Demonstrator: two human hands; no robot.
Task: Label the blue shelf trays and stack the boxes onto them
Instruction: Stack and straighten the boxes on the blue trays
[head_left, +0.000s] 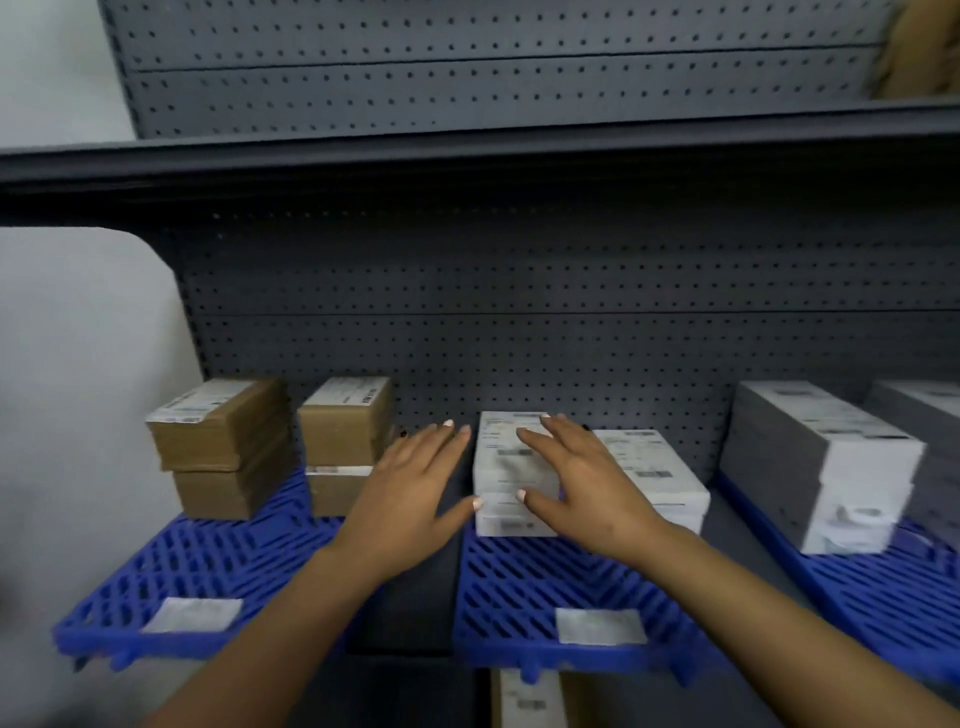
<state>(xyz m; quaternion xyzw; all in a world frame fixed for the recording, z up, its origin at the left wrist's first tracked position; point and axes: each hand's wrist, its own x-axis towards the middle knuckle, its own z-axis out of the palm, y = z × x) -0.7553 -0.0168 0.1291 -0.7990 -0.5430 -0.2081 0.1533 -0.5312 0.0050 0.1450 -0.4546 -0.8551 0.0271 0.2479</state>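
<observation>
Blue slatted plastic tray (524, 587) sits under both hands, a white paper label (600, 626) on its near edge. Right hand (582, 480) lies flat, fingers spread, on the stack of white rectangular boxes (501, 519) at the tray's back. Left hand (410, 493) is open just left of that stack, thumb at its corner; contact unclear. Hands are apart, gripping nothing. Left of the left hand, a second blue tray (208, 566) carries brown cardboard boxes (223, 441) and its own label (192, 614). Right of the right hand, taller white boxes (826, 467) stand on a third blue tray (883, 587).
</observation>
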